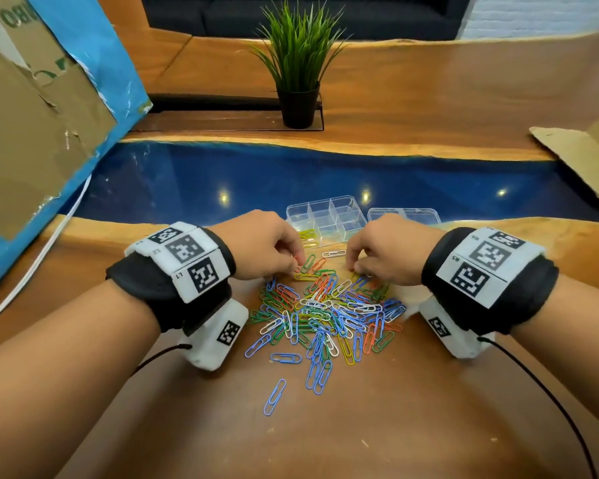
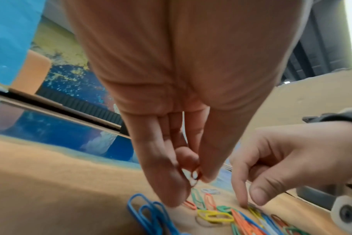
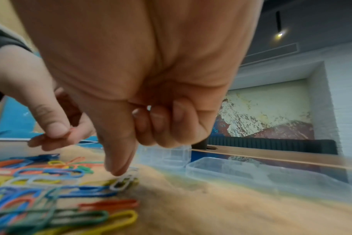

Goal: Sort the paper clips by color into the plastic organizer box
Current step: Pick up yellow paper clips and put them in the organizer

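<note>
A heap of paper clips [image 1: 325, 312] in several colours lies on the wooden table. Behind it stands the clear organizer box [image 1: 350, 216], with yellow clips [image 1: 307, 235] in its near-left compartment. My left hand [image 1: 296, 267] hovers at the heap's far left edge and pinches a red clip [image 2: 195, 177] between thumb and finger. At the heap's far right edge, my right hand [image 1: 355, 271] reaches down. Its index fingertip [image 2: 244, 204] touches a yellow clip [image 2: 253, 210] on the table. Its thumb [image 3: 119, 170] sits just off the clip, and the other fingers are curled in.
The box's clear lid [image 1: 403, 216] lies to the right of the box. A lone white clip [image 1: 333, 254] sits between my hands. A potted plant [image 1: 298, 105] stands at the back, cardboard [image 1: 32, 133] leans on the left, and more cardboard [image 1: 585, 160] lies on the right.
</note>
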`<state>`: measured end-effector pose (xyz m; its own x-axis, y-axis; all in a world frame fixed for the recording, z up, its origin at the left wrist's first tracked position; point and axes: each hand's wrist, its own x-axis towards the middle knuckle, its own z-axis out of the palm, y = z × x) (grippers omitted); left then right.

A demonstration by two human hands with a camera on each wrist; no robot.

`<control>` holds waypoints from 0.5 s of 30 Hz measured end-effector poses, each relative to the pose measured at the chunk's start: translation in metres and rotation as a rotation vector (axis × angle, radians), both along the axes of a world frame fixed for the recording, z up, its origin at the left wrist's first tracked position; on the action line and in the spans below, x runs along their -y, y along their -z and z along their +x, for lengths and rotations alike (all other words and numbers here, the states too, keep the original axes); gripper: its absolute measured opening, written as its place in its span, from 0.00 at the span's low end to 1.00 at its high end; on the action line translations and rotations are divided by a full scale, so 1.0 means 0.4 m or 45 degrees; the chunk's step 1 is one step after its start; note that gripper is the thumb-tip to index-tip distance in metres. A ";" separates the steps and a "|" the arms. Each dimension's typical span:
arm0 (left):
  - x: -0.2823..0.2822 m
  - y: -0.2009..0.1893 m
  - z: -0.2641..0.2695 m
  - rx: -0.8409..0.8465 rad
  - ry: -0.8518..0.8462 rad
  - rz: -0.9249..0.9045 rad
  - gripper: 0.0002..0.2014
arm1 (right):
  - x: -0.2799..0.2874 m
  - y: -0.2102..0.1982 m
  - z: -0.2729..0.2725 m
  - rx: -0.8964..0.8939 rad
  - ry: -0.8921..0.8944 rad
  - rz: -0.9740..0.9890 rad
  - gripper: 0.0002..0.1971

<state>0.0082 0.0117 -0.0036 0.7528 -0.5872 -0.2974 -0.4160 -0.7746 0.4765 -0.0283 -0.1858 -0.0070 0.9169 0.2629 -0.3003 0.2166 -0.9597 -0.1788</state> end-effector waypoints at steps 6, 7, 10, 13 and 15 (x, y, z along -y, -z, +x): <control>0.006 0.007 0.000 0.175 0.036 0.233 0.10 | 0.015 -0.002 0.001 0.059 -0.027 -0.086 0.09; 0.011 0.008 -0.002 0.204 0.057 0.270 0.09 | 0.015 -0.002 0.001 0.064 -0.037 -0.080 0.09; 0.034 0.010 -0.016 0.309 0.139 0.354 0.05 | 0.009 0.000 -0.004 0.069 -0.076 -0.051 0.09; 0.060 0.010 -0.027 0.395 0.194 0.447 0.07 | -0.004 -0.003 -0.003 0.073 -0.119 -0.080 0.09; 0.076 0.006 -0.035 0.449 0.225 0.493 0.06 | -0.014 -0.004 -0.001 0.086 -0.165 -0.137 0.08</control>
<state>-0.0058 -0.0189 -0.0060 0.7458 -0.6114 -0.2646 -0.6383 -0.7695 -0.0209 -0.0288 -0.1801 -0.0053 0.8966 0.3498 -0.2717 0.3478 -0.9358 -0.0571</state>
